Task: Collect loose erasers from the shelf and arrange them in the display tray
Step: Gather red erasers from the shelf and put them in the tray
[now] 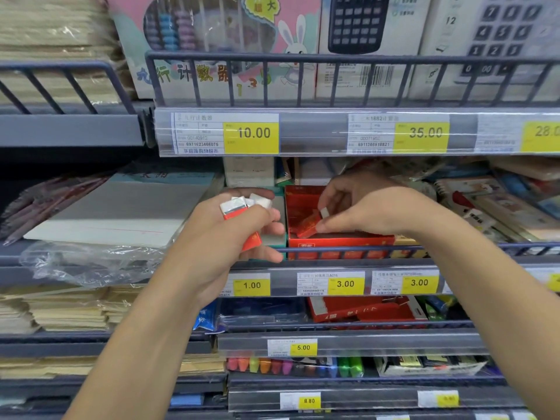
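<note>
My left hand (230,237) grips a bunch of several erasers (239,207), white blocks in red sleeves, just left of the red display tray (339,239) on the middle shelf. My right hand (363,207) reaches into the tray from the right. Its thumb and fingers pinch one red-sleeved eraser (312,222), tilted, low inside the tray. The tray's floor is mostly hidden behind its front wall and my right hand.
A grey wire rail (348,250) runs along the shelf front before the tray. A green-edged box (277,237) stands between my left hand and the tray. Paper stacks (115,216) lie at the left, packaged stationery (485,207) at the right. Price-tag strips sit above and below.
</note>
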### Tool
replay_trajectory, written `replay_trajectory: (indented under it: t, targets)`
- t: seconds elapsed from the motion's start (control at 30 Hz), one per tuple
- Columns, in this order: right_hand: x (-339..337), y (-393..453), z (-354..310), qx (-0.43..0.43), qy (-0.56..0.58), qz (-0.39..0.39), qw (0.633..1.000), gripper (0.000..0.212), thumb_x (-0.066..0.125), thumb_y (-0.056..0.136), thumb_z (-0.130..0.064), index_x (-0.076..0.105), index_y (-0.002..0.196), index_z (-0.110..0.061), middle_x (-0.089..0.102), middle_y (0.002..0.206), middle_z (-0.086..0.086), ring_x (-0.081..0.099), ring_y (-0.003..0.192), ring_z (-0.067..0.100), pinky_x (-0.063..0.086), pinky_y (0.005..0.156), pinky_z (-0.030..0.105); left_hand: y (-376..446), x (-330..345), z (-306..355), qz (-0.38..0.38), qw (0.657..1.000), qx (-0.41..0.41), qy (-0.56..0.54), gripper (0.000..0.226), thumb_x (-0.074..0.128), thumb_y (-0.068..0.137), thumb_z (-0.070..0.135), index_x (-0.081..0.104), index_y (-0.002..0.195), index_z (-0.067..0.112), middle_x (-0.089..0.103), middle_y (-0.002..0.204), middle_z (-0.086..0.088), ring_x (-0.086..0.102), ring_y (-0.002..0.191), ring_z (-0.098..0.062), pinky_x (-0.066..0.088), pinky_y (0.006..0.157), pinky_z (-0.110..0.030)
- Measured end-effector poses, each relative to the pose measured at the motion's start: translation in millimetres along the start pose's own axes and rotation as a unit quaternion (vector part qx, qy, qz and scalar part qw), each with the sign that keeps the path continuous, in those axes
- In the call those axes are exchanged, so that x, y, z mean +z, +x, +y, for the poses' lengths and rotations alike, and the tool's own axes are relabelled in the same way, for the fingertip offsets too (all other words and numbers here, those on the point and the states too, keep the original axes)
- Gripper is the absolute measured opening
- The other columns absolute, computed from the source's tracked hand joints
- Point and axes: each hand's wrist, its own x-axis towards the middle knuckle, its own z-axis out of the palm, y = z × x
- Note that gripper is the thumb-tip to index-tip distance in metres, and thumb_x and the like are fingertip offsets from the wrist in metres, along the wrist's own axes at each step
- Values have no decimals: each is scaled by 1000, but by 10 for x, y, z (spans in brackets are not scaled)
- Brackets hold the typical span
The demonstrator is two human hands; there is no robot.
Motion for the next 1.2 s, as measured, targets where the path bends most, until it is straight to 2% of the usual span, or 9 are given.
replay_trajectory:
  t: [0.2,0.27,0.33,0.47,0.67,0.8,0.9,1.07,1.2]
  targets:
    - [133,136,32,-2,1,-26,1000,34,90,66,-45,70,88,-28,69,80,-13,65,75,4,54,72,28,2,-23,-28,-8,999,0,36,16,75,88,6,72,103,4,79,93,-14,75,81,-17,56,52,-26]
    - [122,160,41,-7,-5,-35,999,33,90,66,-45,69,85,-28,69,78,-13,64,71,4,53,70,27,10,-42,-34,-16,999,4,51,4,74,89,7,77,92,8,80,92,-13,72,71,-18,55,52,-25]
    - [101,177,39,-8,-18,-51,998,30,89,68,-46,68,83,-30,68,78,-12,63,70,6,51,64,25,20,-55,-47,-21,997,6,70,9,74,90,10,80,84,10,79,91,-13,64,60,-19,54,53,-24]
    - [86,195,41,-2,-84,-86,993,25,83,73,-50,65,84,-36,66,82,-16,61,73,4,46,63,23,26,-54,-43,-25,997,6,67,7,74,90,11,80,86,9,79,91,-14,61,58,-20,54,53,-26]
    - [86,171,89,11,-47,-84,995,26,84,70,-49,69,86,-34,71,81,-14,66,75,6,54,71,26,21,-42,-24,-37,997,8,64,13,75,90,14,82,82,21,79,92,-13,61,53,-17,55,57,-25]
    - [165,227,41,7,-71,-80,994,26,85,69,-48,68,84,-34,69,77,-17,65,73,3,52,66,23,40,-46,-45,-35,997,12,65,5,77,88,15,80,90,11,79,92,-13,62,54,-18,55,57,-25]
    - [206,250,26,11,-76,-82,994,27,86,70,-45,67,84,-32,69,75,-17,66,74,5,51,64,21,51,-40,-59,-31,998,13,62,23,80,85,19,73,104,8,79,92,-13,65,56,-19,56,57,-25]
    - [84,144,49,13,-38,-87,995,29,84,77,-39,68,101,-33,69,74,-19,64,70,1,49,66,18,59,-46,-70,-21,998,8,62,43,87,70,35,72,105,14,79,89,-14,70,64,-22,55,56,-23]
    - [-68,-1,17,31,15,-22,999,10,76,86,-33,71,95,-33,75,79,-16,69,73,2,53,63,16,64,-18,-69,-15,998,11,59,43,87,69,38,75,101,12,80,89,-10,70,65,-13,50,46,-23]
